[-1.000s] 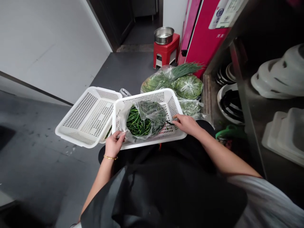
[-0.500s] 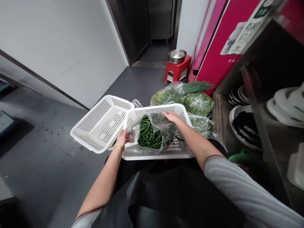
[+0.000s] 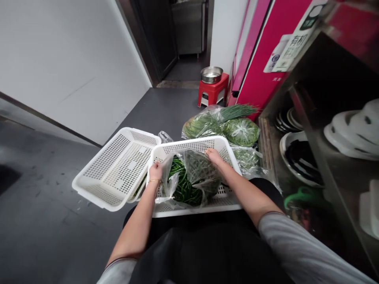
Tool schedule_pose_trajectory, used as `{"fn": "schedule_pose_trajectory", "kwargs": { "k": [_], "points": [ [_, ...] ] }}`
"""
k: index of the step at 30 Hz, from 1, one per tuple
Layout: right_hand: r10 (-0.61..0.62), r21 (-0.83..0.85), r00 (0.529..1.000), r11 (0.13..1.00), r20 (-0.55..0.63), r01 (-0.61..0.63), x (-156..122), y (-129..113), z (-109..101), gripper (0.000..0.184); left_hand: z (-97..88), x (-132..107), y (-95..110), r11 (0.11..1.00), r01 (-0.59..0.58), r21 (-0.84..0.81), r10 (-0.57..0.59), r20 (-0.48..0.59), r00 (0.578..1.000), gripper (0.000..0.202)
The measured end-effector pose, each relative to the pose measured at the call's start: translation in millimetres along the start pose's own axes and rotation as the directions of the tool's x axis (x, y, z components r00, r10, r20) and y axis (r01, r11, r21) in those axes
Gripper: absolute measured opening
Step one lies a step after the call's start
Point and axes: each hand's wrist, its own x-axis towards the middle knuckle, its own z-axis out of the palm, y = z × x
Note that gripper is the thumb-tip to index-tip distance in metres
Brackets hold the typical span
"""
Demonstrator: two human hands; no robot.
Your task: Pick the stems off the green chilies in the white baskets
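A white perforated basket point(image 3: 227, 201) rests on my lap. Inside it lies a clear plastic bag of green chillies point(image 3: 186, 185). My left hand point(image 3: 155, 172) is closed on the bag's left edge, a gold bracelet on the wrist. My right hand point(image 3: 213, 155) grips the bag's far right side, fingers pinched in the plastic. A second, empty white basket point(image 3: 114, 167) sits tilted to the left, its edge tucked under the first.
Bags of green chives and leafy vegetables point(image 3: 225, 124) lie on the floor beyond the basket. A red stool point(image 3: 212, 91) carries a steel bowl point(image 3: 211, 74). A pink cabinet point(image 3: 260, 63) and a metal shelf with white plates point(image 3: 349, 134) stand at right. A white wall point(image 3: 65, 63) runs left.
My right hand moved from the basket's right inner side onto the far side of the bag. My left hand climbed the bag's left edge. The bag is pulled wider.
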Motion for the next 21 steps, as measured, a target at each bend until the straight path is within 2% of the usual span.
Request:
{"fn": "schedule_pose_trajectory", "kwargs": {
  "k": [2,5,7,10,12,13,15,17,18,19,20,21],
  "points": [
    [-0.021,0.070,1.000,0.997,-0.009,0.022,-7,-8,-3,0.022,-5.7,-3,-1,0.998,0.052,-0.017,-0.053,-0.030,0.998,0.020],
    [-0.061,0.161,0.998,0.985,0.002,0.060,-21,-28,-12,0.028,-14.6,-8,1,0.988,0.094,-0.126,-0.097,-0.013,0.995,0.021],
    [-0.145,0.252,0.989,0.958,0.029,0.133,-31,-45,-19,0.031,-18.4,-13,6,0.979,0.092,-0.181,-0.092,0.009,0.996,0.023],
    [-0.371,0.406,0.928,0.852,0.021,0.331,-46,-70,-37,0.033,-20.1,-26,14,0.963,0.018,-0.268,-0.022,-0.009,1.000,0.028],
    [-0.498,0.405,0.867,0.797,0.021,0.448,-55,-79,-52,0.034,-21.2,-35,16,0.925,-0.074,-0.373,0.058,-0.054,0.997,0.031],
    [-0.537,0.370,0.841,0.794,0.059,0.481,-58,-79,-60,0.034,-22.5,-39,14,0.902,-0.110,-0.418,0.092,-0.061,0.994,0.031],
    [-0.554,0.251,0.796,0.829,0.245,0.500,-61,-72,-75,0.032,-26.9,-44,6,0.898,-0.102,-0.429,0.120,0.014,0.993,0.032],
    [-0.456,0.044,0.753,0.867,0.474,0.497,-62,-58,-83,0.027,-32.3,-43,-6,0.953,-0.011,-0.302,0.072,0.191,0.979,0.035],
    [-0.383,-0.083,0.744,0.860,0.548,0.503,-62,-50,-83,0.025,-34.5,-41,-12,0.978,0.023,-0.209,0.034,0.264,0.964,0.036],
    [-0.317,-0.204,0.747,0.833,0.584,0.514,-62,-42,-82,0.023,-36.0,-39,-17,0.992,0.030,-0.123,0.007,0.287,0.958,0.038],
    [-0.277,-0.306,0.764,0.796,0.583,0.523,-62,-36,-79,0.023,-36.5,-36,-20,0.998,0.013,-0.055,0.001,0.250,0.968,0.040],
    [-0.272,-0.377,0.793,0.765,0.546,0.522,-64,-31,-74,0.022,-36.1,-34,-22,1.000,-0.017,-0.008,0.018,0.162,0.987,0.041]
  ]
}}
